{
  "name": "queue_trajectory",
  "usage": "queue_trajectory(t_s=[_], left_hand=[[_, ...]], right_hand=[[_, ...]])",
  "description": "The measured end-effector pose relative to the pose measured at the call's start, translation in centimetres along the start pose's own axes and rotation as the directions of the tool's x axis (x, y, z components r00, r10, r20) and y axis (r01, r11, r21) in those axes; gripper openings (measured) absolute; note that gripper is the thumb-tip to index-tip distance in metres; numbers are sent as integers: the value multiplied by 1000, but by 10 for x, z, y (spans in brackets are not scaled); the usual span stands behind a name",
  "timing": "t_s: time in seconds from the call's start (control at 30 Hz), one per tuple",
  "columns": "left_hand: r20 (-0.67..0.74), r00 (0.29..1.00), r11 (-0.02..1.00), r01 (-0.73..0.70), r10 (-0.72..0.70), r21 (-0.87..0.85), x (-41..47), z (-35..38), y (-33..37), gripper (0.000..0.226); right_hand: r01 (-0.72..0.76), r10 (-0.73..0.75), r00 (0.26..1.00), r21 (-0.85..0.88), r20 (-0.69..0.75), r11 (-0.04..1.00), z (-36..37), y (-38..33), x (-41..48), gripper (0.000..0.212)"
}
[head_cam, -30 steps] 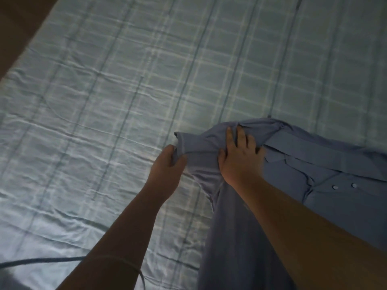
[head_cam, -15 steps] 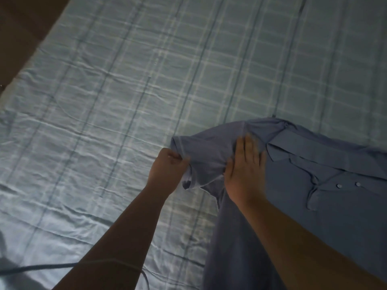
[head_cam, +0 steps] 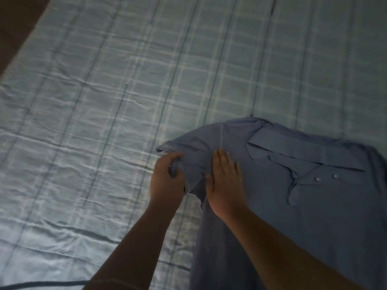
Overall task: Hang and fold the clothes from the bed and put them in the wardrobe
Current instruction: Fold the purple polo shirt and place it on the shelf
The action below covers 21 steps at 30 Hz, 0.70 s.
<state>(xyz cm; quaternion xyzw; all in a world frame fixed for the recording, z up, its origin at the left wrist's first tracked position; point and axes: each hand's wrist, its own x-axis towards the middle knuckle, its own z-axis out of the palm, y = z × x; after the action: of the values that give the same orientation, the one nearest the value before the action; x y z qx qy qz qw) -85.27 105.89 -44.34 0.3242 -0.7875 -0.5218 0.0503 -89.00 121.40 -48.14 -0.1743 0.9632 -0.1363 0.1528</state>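
Observation:
A blue polo shirt (head_cam: 303, 201) lies front-up on the bed, collar and two white buttons showing, its lower part running out of the frame's bottom edge. My left hand (head_cam: 167, 181) grips the hem of the shirt's short sleeve (head_cam: 188, 149), fingers curled round the cloth. My right hand (head_cam: 226, 181) lies flat on the shirt just beside the sleeve seam, fingers straight and pressing the fabric down.
The bed carries a light blue checked sheet (head_cam: 125, 101), wrinkled, filling most of the view. A dark brown strip (head_cam: 14, 24) beyond the bed's edge shows at the top left corner. A thin dark cable (head_cam: 41, 284) crosses the bottom left.
The sleeve, bunched a second ago, now lies more spread out to the left. My right hand has flattened onto the shirt by the sleeve seam, while my left keeps hold of the sleeve hem.

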Motion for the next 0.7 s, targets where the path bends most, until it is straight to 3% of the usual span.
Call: queue_trajectory(t_s=[0.1,0.2,0.27,0.3,0.37,0.43,0.5,0.6,0.7], left_hand=[[24,960,954,-280,280,102,-17,23,18,46],[276,880,889,-435,386,144,-36,54,38,50],[449,774,799,-570,446,189,-49,74,41,55],[553,710,753,-624,435,209,-54,83,40,62],[740,628,727,-622,241,291,-63,96,38,80],[751,640,703,-609,162,367,-73,101,34,82],[668,680,689,-640,302,340,-83,97,32,66],[526,693,572,-713,493,404,-90,90,17,53],[563,723,459,-690,399,560,-98,86,-3,64]], right_hand=[[-67,89,992,230,-85,971,-24,26,-9,58],[-160,232,960,378,-155,912,-48,53,-20,55],[-180,261,953,411,-152,894,-58,73,-27,50],[-184,259,957,413,-133,892,-62,83,-30,49],[-201,265,958,405,-110,892,-65,100,-34,48],[-197,267,954,387,-136,901,-65,108,-37,50],[-126,190,968,333,-166,934,-65,108,-40,56],[55,-27,986,170,-164,984,-56,101,-39,58],[108,-109,994,-49,-19,993,-44,100,-28,59]])
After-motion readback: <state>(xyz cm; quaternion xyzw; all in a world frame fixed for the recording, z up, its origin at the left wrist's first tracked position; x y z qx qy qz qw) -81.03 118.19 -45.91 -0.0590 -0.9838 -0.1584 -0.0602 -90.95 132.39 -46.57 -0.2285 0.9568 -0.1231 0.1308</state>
